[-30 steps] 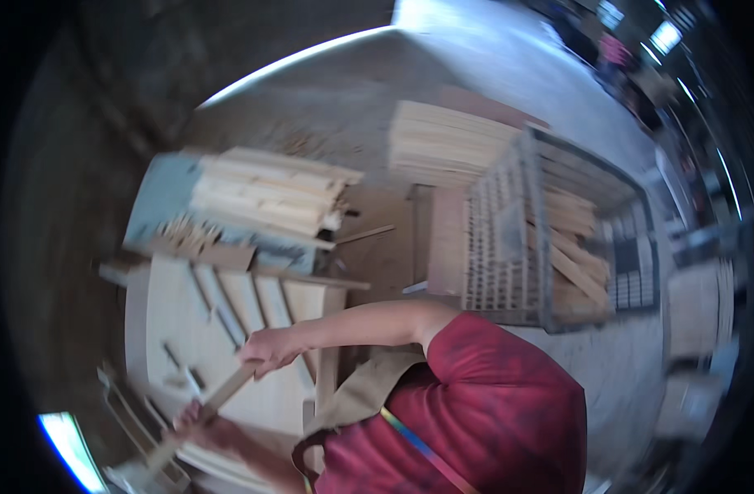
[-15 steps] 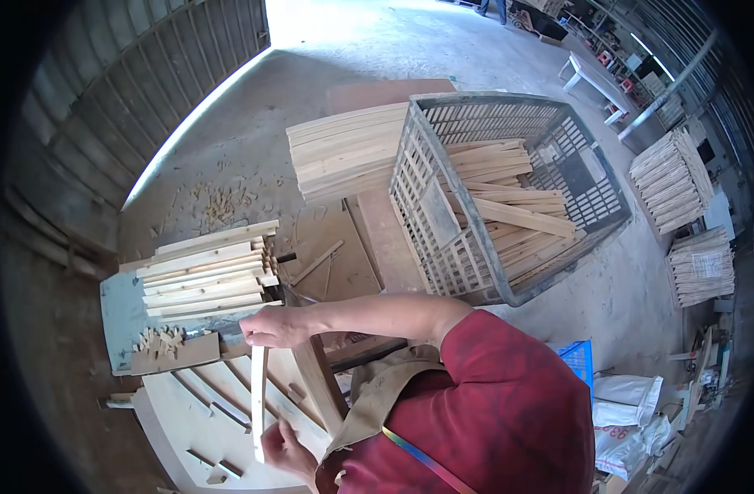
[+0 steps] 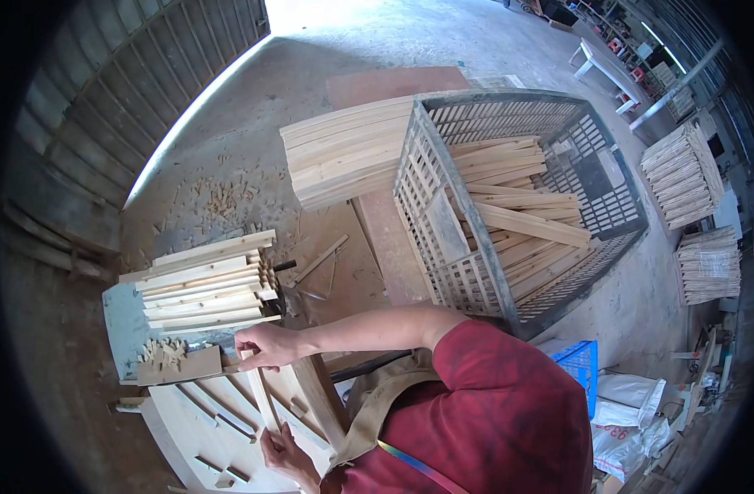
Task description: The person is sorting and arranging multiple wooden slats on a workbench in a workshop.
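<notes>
A pale, narrow wooden strip (image 3: 263, 398) is held between my two hands, slanting over a light board (image 3: 175, 420). My right hand (image 3: 266, 346), on the upper arm in the picture, is closed on the strip's far end. Lower down, my left hand (image 3: 288, 458) grips the strip near its other end, thumb along its side. Long curved strips or slots and short dark-edged pieces (image 3: 202, 463) show on the board. A thick wooden beam (image 3: 321, 399) stands along the board's right side. Whether the strip touches the board I cannot tell.
Stacked wooden strips (image 3: 204, 284) and small offcuts (image 3: 163, 352) lie on a grey-blue table (image 3: 121, 317). A large grey plastic crate (image 3: 508, 280) holds more strips, next to a plank stack (image 3: 344, 148). Offcuts (image 3: 220, 198) litter the floor. White sacks (image 3: 628, 403) and a blue crate (image 3: 587, 370) stand at right.
The strip has gone from nearly upright in the picture to slanted, its lower end swinging right. Both hands stay on it. The whole view has shifted slightly.
</notes>
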`<action>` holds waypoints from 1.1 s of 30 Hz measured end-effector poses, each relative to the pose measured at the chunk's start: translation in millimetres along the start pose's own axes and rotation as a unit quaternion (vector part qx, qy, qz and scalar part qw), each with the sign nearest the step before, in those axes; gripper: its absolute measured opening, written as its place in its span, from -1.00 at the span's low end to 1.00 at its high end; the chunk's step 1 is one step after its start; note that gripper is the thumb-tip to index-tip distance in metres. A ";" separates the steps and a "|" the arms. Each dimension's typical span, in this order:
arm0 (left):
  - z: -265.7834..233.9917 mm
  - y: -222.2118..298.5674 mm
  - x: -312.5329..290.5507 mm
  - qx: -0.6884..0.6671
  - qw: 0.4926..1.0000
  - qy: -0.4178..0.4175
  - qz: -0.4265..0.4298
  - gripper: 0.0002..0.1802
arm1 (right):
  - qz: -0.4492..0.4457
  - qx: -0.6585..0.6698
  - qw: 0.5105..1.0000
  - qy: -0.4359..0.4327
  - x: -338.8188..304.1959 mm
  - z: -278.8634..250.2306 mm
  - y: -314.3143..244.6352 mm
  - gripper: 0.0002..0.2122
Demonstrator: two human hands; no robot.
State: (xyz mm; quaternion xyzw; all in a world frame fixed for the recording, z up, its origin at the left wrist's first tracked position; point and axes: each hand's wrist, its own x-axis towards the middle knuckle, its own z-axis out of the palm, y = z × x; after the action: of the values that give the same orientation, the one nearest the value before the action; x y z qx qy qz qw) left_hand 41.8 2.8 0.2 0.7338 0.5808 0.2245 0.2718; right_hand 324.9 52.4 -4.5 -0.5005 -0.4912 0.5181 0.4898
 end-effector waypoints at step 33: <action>34.4 -125.8 3.2 -0.001 0.963 0.224 -0.150 -0.86 | 0.117 -0.098 0.982 -0.111 196.4 114.8 116.9 -0.83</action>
State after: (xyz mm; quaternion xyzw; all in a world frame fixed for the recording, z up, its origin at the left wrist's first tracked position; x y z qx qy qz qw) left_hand -27.1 23.5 -108.6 0.5690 0.7300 0.3403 0.1660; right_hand 204.5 242.1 -126.7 -0.5394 -0.5292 0.5735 0.3164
